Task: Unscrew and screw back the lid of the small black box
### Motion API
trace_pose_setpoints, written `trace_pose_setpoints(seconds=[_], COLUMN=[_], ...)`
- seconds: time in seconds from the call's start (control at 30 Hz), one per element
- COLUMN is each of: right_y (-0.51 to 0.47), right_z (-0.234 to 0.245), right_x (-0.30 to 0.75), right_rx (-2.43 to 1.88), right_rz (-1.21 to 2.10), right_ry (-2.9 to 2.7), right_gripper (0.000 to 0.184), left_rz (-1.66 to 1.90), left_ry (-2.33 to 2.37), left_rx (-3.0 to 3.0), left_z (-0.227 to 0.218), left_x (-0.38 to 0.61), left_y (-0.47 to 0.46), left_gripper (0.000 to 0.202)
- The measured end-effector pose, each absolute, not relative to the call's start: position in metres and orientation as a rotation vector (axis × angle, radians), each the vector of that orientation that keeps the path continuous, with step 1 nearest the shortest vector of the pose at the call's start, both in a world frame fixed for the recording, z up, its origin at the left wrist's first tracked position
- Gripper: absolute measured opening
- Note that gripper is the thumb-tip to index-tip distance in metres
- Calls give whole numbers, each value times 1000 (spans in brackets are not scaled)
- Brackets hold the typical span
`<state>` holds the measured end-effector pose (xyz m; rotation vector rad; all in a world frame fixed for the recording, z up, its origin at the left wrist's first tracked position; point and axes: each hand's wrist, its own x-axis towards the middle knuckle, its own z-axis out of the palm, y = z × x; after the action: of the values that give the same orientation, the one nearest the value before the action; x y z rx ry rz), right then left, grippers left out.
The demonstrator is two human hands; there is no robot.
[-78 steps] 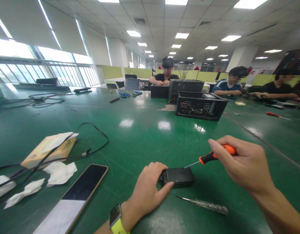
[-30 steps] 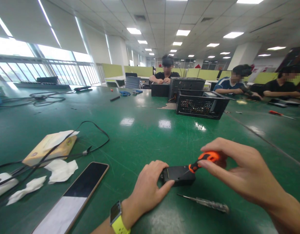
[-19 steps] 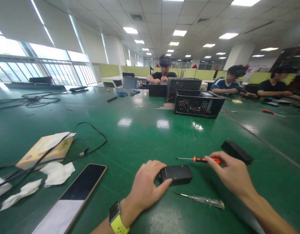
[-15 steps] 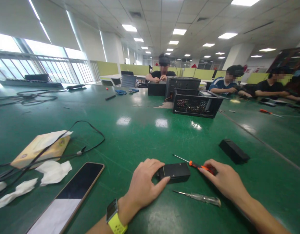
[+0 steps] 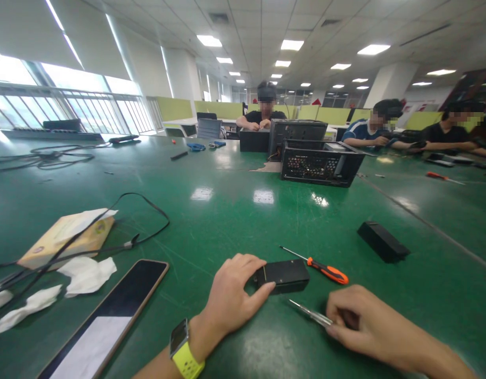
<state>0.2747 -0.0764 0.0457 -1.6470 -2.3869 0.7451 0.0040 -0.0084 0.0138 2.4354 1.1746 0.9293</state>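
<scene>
My left hand [image 5: 240, 295], with a yellow-strapped watch [image 5: 183, 347] on the wrist, grips the left end of a small black box [image 5: 286, 276] lying on the green table. Part of the box's left end is hidden by my fingers. In my right hand [image 5: 361, 321] is a slim screwdriver [image 5: 312, 313] with a clear handle, pinched between thumb and fingers, its tip pointing left below the box. Just beyond that hand lies an orange and black screwdriver [image 5: 327, 269], its shaft toward the upper left.
At right lies another black block [image 5: 383, 242]. A phone [image 5: 124, 300], crumpled tissues [image 5: 87, 276], a tissue pack [image 5: 69, 237] and black cables [image 5: 148, 202] spread over the left. Black metal computer cases [image 5: 322, 163] stand farther back. Several people sit around the table.
My right hand has let go of the orange screwdriver, moved down toward me and picked up the clear-handled screwdriver. My left hand stays on the black box.
</scene>
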Motion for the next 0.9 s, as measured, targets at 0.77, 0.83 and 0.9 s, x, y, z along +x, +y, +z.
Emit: trace_pose_setpoints(seconds=[0.77,0.83,0.9], right_y=[-83,-83,-83], right_z=[42,39,37], right_x=[253,247,243], right_rx=[-1558,-1539,-1522], right_rz=[1249,1262,1263], right_ry=[-1858,-1814,-1782], right_gripper=[28,31,34], left_rz=[915,911,909], left_ry=[1175,1176,1180], left_rx=[2399,2393,2390], left_z=[13,13,14], left_x=[6,6,6], left_y=[-9,-9,-10], left_gripper=[27,27,26])
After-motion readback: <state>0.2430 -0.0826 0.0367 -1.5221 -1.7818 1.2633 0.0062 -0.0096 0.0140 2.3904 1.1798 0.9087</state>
